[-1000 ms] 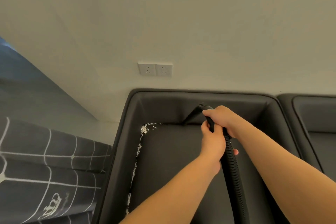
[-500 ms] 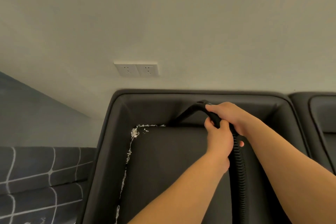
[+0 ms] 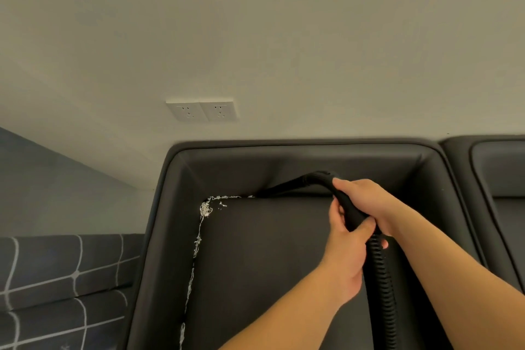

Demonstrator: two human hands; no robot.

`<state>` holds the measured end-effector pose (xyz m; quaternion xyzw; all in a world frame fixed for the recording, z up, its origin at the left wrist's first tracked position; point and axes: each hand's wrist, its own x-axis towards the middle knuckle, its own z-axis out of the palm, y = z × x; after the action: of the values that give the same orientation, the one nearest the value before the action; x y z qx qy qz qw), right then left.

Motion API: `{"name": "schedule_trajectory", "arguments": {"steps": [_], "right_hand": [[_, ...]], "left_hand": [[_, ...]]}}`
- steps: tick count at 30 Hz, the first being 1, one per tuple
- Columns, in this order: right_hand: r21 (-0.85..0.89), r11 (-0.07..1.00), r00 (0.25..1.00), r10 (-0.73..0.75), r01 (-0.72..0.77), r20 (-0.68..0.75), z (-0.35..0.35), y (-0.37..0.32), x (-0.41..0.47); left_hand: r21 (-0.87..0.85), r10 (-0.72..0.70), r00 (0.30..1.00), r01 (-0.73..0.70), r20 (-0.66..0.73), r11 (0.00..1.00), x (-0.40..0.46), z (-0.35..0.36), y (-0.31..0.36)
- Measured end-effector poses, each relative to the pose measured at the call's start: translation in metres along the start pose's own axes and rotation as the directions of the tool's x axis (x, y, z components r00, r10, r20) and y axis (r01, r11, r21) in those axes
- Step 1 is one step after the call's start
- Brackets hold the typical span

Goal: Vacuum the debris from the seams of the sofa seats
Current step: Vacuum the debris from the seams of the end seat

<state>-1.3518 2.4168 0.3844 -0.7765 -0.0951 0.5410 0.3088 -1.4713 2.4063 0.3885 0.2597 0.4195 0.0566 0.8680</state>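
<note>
**Nozzle reaches the last stretch of the back seam**

Both hands are clenched on the black plastic vacuum wand (image 3: 345,204): the right hand (image 3: 366,204) wraps the upper bend, and the left hand (image 3: 345,239) grasps it just below, where the ribbed black hose (image 3: 382,287) begins. The slim black crevice nozzle (image 3: 281,189) points toward ten o'clock, its tip lying in the seam between the dark grey sofa seat cushion (image 3: 264,264) and the backrest.

Compared with a second ago, the nozzle tip has travelled left along the back seam, and the stretch of seam behind it, toward three o'clock, now looks free of litter. Only a short run of the white shredded debris (image 3: 205,209) is left ahead of the tip in that seam.

The debris clumps thickest in the seat's corner at about nine o'clock from the hands, then trails down the left side seam toward seven o'clock, out of the frame's bottom edge. So the back seam seems nearly done, while the corner and the whole left seam are untouched; the wand will likely need turning there.

A white double wall socket (image 3: 201,111) sits above the sofa at eleven o'clock.
</note>
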Motion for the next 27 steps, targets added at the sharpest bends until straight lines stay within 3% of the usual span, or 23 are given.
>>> {"name": "schedule_trajectory", "arguments": {"steps": [6,19,25,27], "right_hand": [[-0.19,0.978,0.996,-0.087,0.088,0.017,-0.01,-0.031,-0.021],[-0.134,0.989,0.992,0.051,-0.067,-0.12,0.044,-0.015,0.029],[-0.156,0.987,0.986,0.014,-0.04,-0.167,0.046,0.035,0.0],[-0.22,0.975,0.987,-0.052,0.018,-0.15,0.048,0.039,-0.007]], "left_hand": [[0.044,0.127,0.991,-0.128,0.033,0.991,-0.014,0.015,0.004],[0.086,0.038,0.995,-0.03,-0.094,0.996,0.004,-0.031,0.019],[0.217,-0.071,0.986,0.102,-0.148,0.971,-0.013,-0.026,-0.023],[0.221,-0.043,0.981,0.086,-0.191,0.971,-0.023,-0.02,-0.032]]}}
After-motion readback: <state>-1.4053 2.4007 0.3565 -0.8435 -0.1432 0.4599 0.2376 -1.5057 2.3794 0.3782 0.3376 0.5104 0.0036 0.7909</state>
